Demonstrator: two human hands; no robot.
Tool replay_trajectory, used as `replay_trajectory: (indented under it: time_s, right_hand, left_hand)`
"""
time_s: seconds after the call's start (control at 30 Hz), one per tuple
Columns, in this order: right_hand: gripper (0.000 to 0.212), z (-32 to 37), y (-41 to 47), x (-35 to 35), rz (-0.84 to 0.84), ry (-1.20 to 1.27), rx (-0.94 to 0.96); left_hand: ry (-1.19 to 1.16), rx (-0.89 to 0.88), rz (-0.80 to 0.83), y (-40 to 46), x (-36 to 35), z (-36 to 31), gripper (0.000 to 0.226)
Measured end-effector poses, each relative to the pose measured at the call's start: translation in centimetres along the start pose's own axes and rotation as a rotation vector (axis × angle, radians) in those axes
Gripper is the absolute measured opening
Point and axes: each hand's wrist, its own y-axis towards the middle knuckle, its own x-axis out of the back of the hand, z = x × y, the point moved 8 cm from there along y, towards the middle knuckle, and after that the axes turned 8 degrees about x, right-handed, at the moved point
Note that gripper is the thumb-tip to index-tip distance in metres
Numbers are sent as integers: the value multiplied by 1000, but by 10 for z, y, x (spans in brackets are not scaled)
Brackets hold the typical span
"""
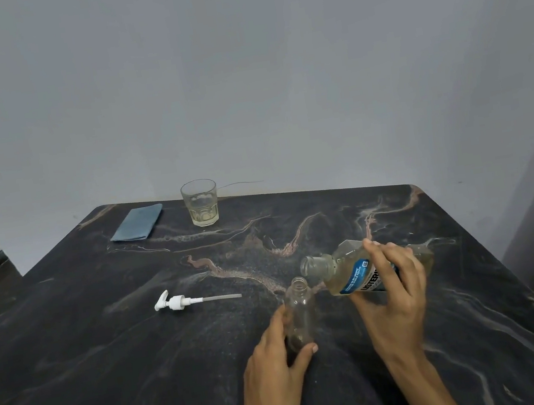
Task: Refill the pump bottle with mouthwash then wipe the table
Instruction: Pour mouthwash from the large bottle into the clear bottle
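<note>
two bare forearms reach forward. the left hand (274,350) curls its fingers and thumb in a grip, while the right hand (393,291), raised higher, grips with fingers spread.

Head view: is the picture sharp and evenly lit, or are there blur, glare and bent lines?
Head view: dim, soft light without hard shadows; the right hand and mouthwash bottle are slightly blurred; pale sheen on the dark table; its edges bow from the wide lens; the glass looks sharp.

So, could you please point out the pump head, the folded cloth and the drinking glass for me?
pump head (177,301), head view, on its white collar.
folded cloth (138,223), head view, middle of its top face.
drinking glass (201,205), head view, on its side wall.
</note>
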Motion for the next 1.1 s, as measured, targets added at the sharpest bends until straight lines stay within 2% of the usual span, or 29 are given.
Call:
replay_trajectory:
  time_s: [1.1]
  right_hand:
    - [89, 5, 2, 2, -7, -47, 38]
  left_hand:
    - [-42, 6, 12, 1, -2, 4, 66]
